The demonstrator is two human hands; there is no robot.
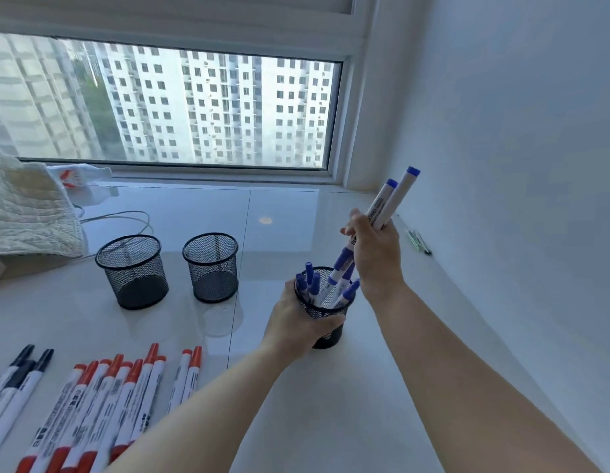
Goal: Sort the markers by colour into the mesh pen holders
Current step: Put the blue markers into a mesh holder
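Note:
My left hand (298, 324) grips a black mesh pen holder (325, 314) that stands on the white surface and holds several blue-capped markers (312, 285). Just above it, my right hand (377, 254) holds two blue markers (392, 199) tilted, their lower capped ends over the holder's mouth. Two more mesh holders, one at the left (131, 271) and one in the middle (211, 266), stand with nothing inside. Several red-capped markers (119, 387) lie in a row at the bottom left, and black-capped markers (13, 377) lie at the far left edge.
A white wall (501, 165) rises close on the right, with a small green item (418, 242) at its foot. A quilted cloth (27, 206), a plastic bottle (85, 180) and a thin cable (126, 216) lie at the back left below the window.

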